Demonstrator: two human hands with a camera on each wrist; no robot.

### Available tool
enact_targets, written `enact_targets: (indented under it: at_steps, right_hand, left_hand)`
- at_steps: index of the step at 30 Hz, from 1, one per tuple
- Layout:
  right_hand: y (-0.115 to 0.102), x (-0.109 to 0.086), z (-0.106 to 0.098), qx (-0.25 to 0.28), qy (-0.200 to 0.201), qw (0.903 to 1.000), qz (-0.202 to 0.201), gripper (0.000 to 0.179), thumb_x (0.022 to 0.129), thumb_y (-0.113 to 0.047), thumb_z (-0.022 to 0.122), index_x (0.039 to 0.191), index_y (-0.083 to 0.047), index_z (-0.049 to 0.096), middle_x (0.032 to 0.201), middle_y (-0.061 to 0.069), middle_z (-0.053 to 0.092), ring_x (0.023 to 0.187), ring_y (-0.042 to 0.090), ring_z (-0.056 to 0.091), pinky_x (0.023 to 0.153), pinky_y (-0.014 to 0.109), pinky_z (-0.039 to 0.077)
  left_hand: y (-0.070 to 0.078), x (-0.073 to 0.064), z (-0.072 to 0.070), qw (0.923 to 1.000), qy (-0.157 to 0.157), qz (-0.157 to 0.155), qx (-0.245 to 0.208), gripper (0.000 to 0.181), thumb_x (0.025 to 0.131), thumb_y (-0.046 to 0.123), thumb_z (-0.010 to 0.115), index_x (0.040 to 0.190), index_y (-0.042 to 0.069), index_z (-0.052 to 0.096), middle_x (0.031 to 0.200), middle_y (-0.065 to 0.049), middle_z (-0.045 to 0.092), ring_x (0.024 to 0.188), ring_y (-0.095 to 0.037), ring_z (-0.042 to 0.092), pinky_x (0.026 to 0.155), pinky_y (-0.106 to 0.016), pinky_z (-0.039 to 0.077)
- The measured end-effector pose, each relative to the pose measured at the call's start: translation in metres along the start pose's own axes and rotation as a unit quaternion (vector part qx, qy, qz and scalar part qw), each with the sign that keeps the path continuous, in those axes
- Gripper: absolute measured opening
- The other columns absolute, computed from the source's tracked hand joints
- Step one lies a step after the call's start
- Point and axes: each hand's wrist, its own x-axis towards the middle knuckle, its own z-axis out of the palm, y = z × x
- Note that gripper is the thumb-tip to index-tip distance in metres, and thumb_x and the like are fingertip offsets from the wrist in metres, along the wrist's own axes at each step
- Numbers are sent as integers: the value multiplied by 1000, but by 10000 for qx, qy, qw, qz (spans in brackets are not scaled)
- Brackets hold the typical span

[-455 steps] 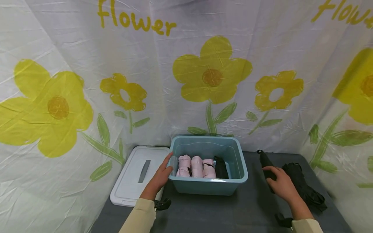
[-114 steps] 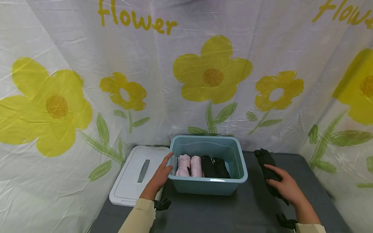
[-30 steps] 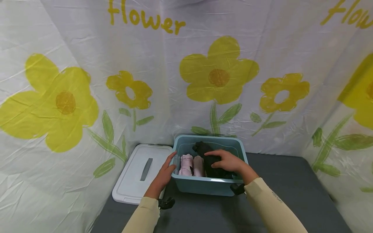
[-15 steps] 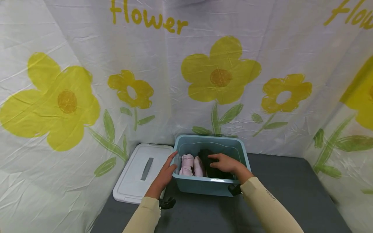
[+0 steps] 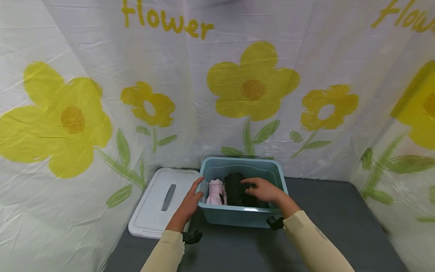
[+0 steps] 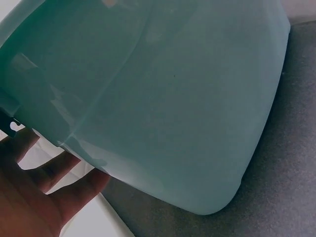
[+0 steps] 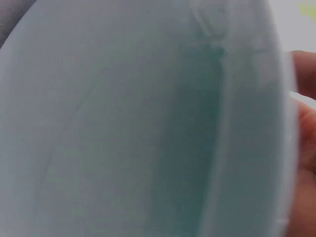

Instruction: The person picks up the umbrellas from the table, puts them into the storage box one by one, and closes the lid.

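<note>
A teal plastic box [image 5: 234,216] stands on the dark table. My left hand [image 5: 188,206] rests against its left rim with fairly straight fingers [image 6: 81,192] along the outer wall. Inside, at the left, lies a rolled pink folding umbrella [image 5: 215,192]; a second pink one is mostly covered. My right hand [image 5: 266,192] reaches over the front rim and holds a black folding umbrella [image 5: 234,189], thumb and forefinger bent over its right side. More black umbrellas beneath are largely hidden by the hand. In the right wrist view the box wall [image 7: 123,123] hides most of that hand.
A white lid [image 5: 158,211] with a grey handle lies left of the box. Behind the dark grey table [image 5: 326,219] hangs a white curtain [image 5: 193,113] printed with yellow flowers. Each wrist wears a black camera mount.
The black umbrella was carried from the table's right side into the box, lowered, and shifted left over the second pink umbrella. Earlier, a third pink umbrella was covered by black. Left hand stays.
</note>
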Motion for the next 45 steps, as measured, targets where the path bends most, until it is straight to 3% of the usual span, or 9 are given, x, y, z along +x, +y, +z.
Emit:
enact_targets:
  at_steps: [2,6,10,18,24,29,34,38,45]
  right_hand:
    - [-3,-5,-2,-164,-5,9997,-154,44,98,-19,53,142,-13,51,119,9,61,65,15,47,69,36,42]
    - [-7,-18,-4,-415,151,9982,-414,42,98,-20,53,140,-14,53,124,10,60,99,27,60,85,46,48]
    - [-6,-30,-3,-614,459,9951,-632,41,98,-19,53,139,-13,53,142,15,49,127,36,49,99,55,43]
    - [-7,-57,-4,-937,1102,9845,-996,40,97,-19,56,136,-9,56,139,17,51,124,37,52,95,54,46]
    - [-1,-70,1,-1292,1781,9686,-1155,35,96,-20,59,129,-12,61,133,15,55,117,33,58,90,51,49]
    - [3,-80,7,-1597,2262,9531,-1223,30,92,-19,64,122,-12,66,126,13,60,111,31,60,88,50,51]
    - [10,-88,12,-1902,2559,9388,-1302,28,89,-18,69,116,-13,69,119,11,62,106,30,62,86,49,51]
    - [17,-93,16,-2129,2801,9240,-1499,27,85,-18,72,111,-13,71,114,9,65,102,29,62,85,51,51]
    - [32,-102,24,-2285,3042,9099,-1655,24,81,-20,75,105,-17,73,108,3,67,97,23,63,84,52,49]
  left_hand:
    - [4,-2,-2,10000,-68,-5,-46,58,100,13,37,154,29,24,163,-11,12,148,-38,14,110,-68,20]
    - [8,-2,-5,9999,-145,68,-6,58,100,12,37,155,25,23,163,-10,12,149,-38,12,111,-67,20]
    - [6,-1,-8,9998,-90,110,169,59,100,12,39,155,26,24,163,-9,14,149,-37,15,111,-65,23]
    - [7,-3,-14,9990,-11,319,303,55,102,18,42,155,25,25,161,-13,22,144,-39,29,108,-61,32]
    - [10,-6,-24,9979,92,648,-30,51,105,26,39,154,23,26,155,-17,33,136,-41,41,102,-59,40]
    - [7,-4,-37,9972,416,622,87,50,105,30,38,152,20,29,151,-20,39,129,-42,49,98,-57,45]
    - [-7,-3,-50,9940,746,278,752,49,104,28,39,152,23,28,148,-18,43,131,-38,48,101,-56,42]
    - [-23,-2,-58,9844,977,-144,1456,51,102,30,42,152,26,29,146,-16,46,129,-35,49,98,-54,45]
    - [-43,-5,-68,9723,961,-547,2057,57,99,26,44,153,15,28,145,-26,44,129,-45,46,96,-57,43]
